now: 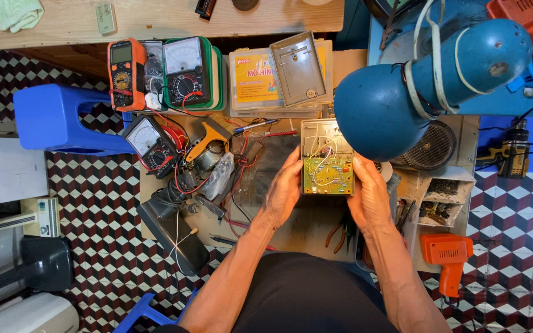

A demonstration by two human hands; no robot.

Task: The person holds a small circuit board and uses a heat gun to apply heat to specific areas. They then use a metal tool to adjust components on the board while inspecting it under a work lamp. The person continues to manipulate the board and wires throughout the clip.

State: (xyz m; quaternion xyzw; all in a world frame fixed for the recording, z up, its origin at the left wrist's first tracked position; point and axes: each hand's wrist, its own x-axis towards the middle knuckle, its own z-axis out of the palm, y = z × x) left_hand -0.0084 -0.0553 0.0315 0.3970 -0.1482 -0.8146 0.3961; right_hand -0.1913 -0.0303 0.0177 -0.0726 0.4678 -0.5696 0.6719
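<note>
In the head view, both hands cradle an opened device case with a green circuit board (pixel 327 161) over the middle of the desk (pixel 303 228), the left hand (pixel 284 191) gripping its left edge and the right hand (pixel 368 196) its right edge. The case's long axis runs straight away from the person, both hands equally near, under a blue lamp (pixel 402 92), with an analog multimeter (pixel 150 143) well off to the left.

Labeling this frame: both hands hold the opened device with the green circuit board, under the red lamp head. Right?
Not quite. The lamp head is blue, not red, as the head view shows. The rest holds: the left hand and the right hand hold the opened device with its green circuit board under that lamp.
</note>
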